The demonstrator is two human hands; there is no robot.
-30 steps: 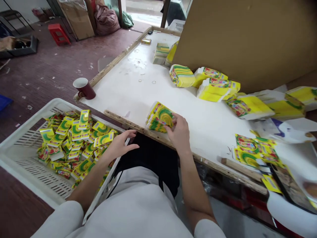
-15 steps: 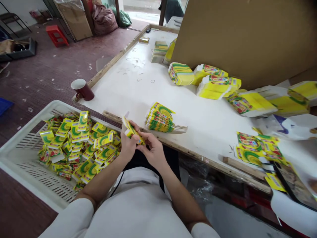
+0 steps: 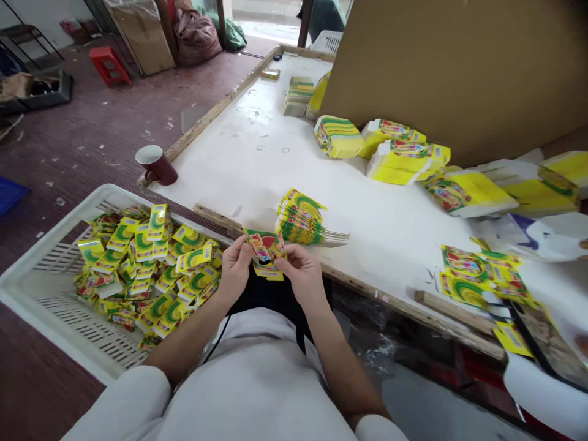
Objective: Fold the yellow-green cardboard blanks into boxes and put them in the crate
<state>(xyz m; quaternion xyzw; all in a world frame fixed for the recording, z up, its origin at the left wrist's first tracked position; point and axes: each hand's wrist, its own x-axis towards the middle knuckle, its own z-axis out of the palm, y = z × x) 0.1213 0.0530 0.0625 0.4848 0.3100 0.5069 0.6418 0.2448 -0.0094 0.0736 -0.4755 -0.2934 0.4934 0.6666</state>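
Between my two hands is a small yellow and green printed carton [image 3: 265,245], its printed face turned up toward me, just off the table's front edge. My left hand [image 3: 236,267] pinches its left side, and my right hand [image 3: 302,273] grips its right side with thumb and fingers. Right behind it on the table lies a fanned stack of flat cartons [image 3: 301,217]. To my left, a white plastic basket [image 3: 27,278] holds a heap of small folded cartons [image 3: 151,269].
A maroon mug [image 3: 157,165] stands at the table's left corner. Bundles of flat cartons [image 3: 407,160] line a tall cardboard sheet [image 3: 459,73]. At right lie loose cartons [image 3: 473,275] and a wooden strip [image 3: 452,311]. A red stool [image 3: 109,65] is on the floor.
The carton has turned from a narrow, tilted side view to show its wide printed face. My right hand has moved right and slightly up, farther from my left hand.
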